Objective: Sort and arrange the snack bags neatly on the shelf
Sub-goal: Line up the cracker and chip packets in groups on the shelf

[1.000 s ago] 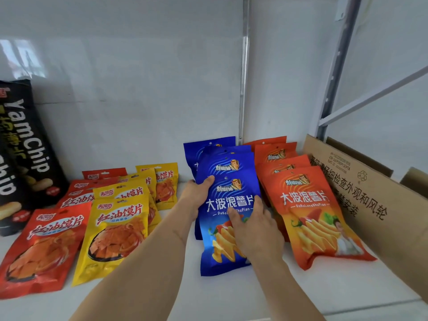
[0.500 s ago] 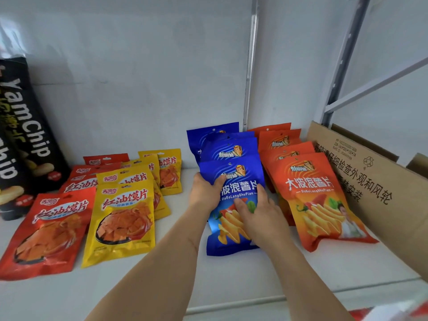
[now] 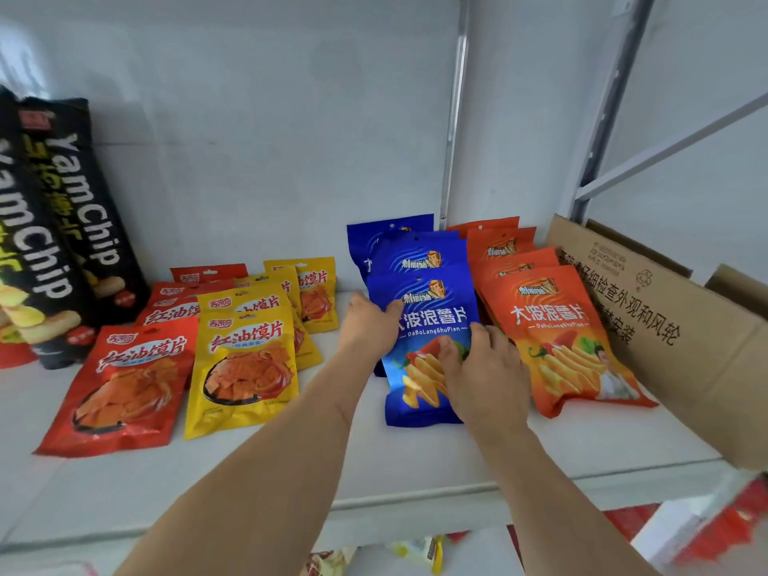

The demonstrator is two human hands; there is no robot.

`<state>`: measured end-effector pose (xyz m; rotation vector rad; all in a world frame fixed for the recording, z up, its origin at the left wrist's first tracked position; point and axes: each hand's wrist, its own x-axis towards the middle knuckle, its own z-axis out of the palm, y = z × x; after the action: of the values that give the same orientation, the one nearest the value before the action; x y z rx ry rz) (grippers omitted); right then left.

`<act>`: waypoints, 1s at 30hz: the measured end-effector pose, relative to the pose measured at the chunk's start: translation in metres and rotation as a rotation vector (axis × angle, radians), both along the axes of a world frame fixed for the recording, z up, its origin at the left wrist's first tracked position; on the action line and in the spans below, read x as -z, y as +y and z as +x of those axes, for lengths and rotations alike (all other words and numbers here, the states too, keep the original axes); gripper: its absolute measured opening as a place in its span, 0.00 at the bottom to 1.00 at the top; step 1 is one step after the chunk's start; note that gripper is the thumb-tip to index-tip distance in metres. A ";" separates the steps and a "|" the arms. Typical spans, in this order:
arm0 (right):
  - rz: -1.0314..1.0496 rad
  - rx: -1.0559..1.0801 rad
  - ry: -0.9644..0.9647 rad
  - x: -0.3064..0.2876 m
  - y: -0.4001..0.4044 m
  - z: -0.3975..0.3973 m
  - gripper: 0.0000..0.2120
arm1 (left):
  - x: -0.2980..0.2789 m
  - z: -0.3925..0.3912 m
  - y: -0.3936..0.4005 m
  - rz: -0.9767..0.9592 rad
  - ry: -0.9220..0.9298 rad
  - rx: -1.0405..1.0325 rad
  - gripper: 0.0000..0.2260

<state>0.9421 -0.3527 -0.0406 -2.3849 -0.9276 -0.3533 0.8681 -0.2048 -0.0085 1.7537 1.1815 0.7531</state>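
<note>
A blue chip bag (image 3: 432, 322) lies at the front of a short row of blue bags (image 3: 399, 243) on the white shelf (image 3: 415, 459). My left hand (image 3: 368, 326) grips its left edge, thumb on the front face. My right hand (image 3: 484, 376) holds its lower right part, thumb on the picture and fingers curled at the right edge. Right beside it lies a row of orange bags (image 3: 557, 338). Further left lie a row of yellow bags (image 3: 245, 367) and a row of red bags (image 3: 124, 384).
Tall black yam chip bags (image 3: 66, 226) lean against the back wall at far left. An open cardboard box (image 3: 665, 338) stands at the right, close to the orange bags. Bare shelf runs along the front edge. Loose packets (image 3: 415, 550) show on a lower level.
Both hands have pushed the front blue bag back along the shelf, so it overlaps the blue bags behind it more. My view has shifted slightly; the other rows stay put.
</note>
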 end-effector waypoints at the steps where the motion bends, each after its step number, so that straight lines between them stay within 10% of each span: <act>1: 0.003 -0.003 -0.012 -0.002 0.000 -0.001 0.27 | -0.003 -0.009 -0.002 0.061 0.047 0.002 0.26; 10: 0.131 -0.323 -0.055 -0.031 0.032 -0.050 0.19 | -0.020 -0.118 -0.001 0.358 0.375 -0.261 0.24; 15: 0.151 -0.506 0.228 -0.049 0.070 -0.084 0.23 | -0.010 -0.161 0.019 0.300 0.537 -0.347 0.30; 22: 0.084 -0.491 0.643 -0.049 0.145 -0.106 0.28 | 0.009 -0.168 0.051 0.234 0.355 -0.191 0.32; 30: -0.094 -0.339 0.542 -0.023 0.196 -0.094 0.33 | 0.018 -0.158 0.073 0.200 0.365 -0.236 0.37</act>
<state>0.8478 -0.1570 -0.0178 -2.1710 -1.0643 0.4532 0.7096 -0.1320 -0.0267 1.9970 1.6270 0.7269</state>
